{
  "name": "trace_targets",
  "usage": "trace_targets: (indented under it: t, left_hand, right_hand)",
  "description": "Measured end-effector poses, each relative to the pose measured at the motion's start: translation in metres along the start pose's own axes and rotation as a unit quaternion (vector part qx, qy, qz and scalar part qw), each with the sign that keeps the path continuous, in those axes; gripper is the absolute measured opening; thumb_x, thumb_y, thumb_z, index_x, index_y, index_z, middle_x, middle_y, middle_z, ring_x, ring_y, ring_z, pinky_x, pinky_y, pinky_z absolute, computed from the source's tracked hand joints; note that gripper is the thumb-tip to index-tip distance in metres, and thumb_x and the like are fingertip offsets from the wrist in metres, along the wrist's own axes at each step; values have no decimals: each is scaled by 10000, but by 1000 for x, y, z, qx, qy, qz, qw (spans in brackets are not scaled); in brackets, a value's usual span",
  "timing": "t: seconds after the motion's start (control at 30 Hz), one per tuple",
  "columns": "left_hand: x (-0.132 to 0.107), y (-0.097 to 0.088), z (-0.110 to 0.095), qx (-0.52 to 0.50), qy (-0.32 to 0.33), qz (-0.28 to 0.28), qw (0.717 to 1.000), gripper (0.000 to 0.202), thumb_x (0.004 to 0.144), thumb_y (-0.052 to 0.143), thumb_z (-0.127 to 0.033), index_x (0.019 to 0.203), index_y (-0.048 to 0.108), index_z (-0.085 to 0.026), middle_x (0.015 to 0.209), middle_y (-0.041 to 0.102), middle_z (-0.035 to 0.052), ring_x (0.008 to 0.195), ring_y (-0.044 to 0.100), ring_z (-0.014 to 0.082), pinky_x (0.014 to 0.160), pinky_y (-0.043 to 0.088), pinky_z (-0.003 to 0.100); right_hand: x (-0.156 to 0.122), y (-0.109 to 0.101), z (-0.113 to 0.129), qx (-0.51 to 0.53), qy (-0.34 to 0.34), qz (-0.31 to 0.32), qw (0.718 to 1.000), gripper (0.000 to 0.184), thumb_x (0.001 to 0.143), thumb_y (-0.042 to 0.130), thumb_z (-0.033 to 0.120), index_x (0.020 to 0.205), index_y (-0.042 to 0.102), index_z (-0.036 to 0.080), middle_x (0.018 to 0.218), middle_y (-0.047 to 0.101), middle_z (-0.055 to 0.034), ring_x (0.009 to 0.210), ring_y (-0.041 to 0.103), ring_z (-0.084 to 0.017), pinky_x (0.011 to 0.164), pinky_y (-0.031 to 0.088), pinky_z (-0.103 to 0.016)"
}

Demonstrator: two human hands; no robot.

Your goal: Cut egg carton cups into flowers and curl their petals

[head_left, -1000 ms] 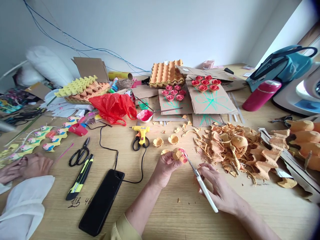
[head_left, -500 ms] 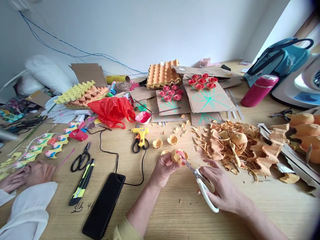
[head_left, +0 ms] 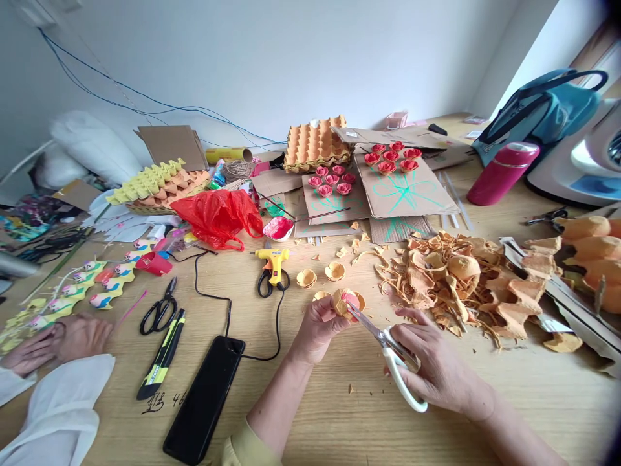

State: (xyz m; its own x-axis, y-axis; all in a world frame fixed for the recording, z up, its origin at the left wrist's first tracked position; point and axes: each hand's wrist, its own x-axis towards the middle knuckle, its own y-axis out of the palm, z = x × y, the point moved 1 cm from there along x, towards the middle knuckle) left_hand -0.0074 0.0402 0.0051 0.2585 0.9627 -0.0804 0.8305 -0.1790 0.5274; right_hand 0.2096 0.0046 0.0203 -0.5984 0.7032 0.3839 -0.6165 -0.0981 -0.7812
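Observation:
Between the thumb and fingers of my left hand (head_left: 316,329) is an orange egg-carton cup (head_left: 341,299) with a pink-red patch on it. My right hand (head_left: 429,359) has its fingers through the loops of white-handled scissors (head_left: 398,372). The scissor blades meet the edge of the cup; whether they are parted there is hard to see. Just beyond my left hand lie several cut, petal-edged cups (head_left: 334,271), two of them partly hidden by the held cup. Small scraps lie on the table below the scissors.
A heap of orange carton scraps (head_left: 436,278) lies to the right. A yellow glue gun (head_left: 274,262), black scissors (head_left: 159,310), a utility knife (head_left: 162,356) and a phone (head_left: 204,400) lie left. Red paper flowers (head_left: 331,181) stand on cardboard behind. Another person's hands (head_left: 82,336) rest far left.
The held cup has turned slightly in my left hand. The scissors have shifted a little against its edge, with my right hand moving slightly rightward.

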Motion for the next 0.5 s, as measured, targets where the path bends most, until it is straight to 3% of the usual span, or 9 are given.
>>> trace_targets:
  t: [0.27, 0.5]
  left_hand:
    - [0, 0, -1, -19, -1, -15, 1000, 337, 545, 947, -343, 795, 784, -187, 807, 744, 4, 816, 635, 162, 863, 482, 322]
    - [-2, 6, 6, -38, -8, -23, 999, 296, 605, 918, -328, 820, 768, -190, 814, 733, -1, 786, 611, 139, 819, 480, 289]
  right_hand:
    - [-3, 5, -4, 22, 15, -13, 1000, 186, 984, 506, 287, 817, 440, 236, 654, 521, 52, 567, 487, -137, 872, 444, -370]
    - [-3, 10, -9, 139, 157, -56, 976, 240, 963, 539, 371, 775, 521, 223, 733, 592, -14, 706, 542, -181, 690, 473, -319]
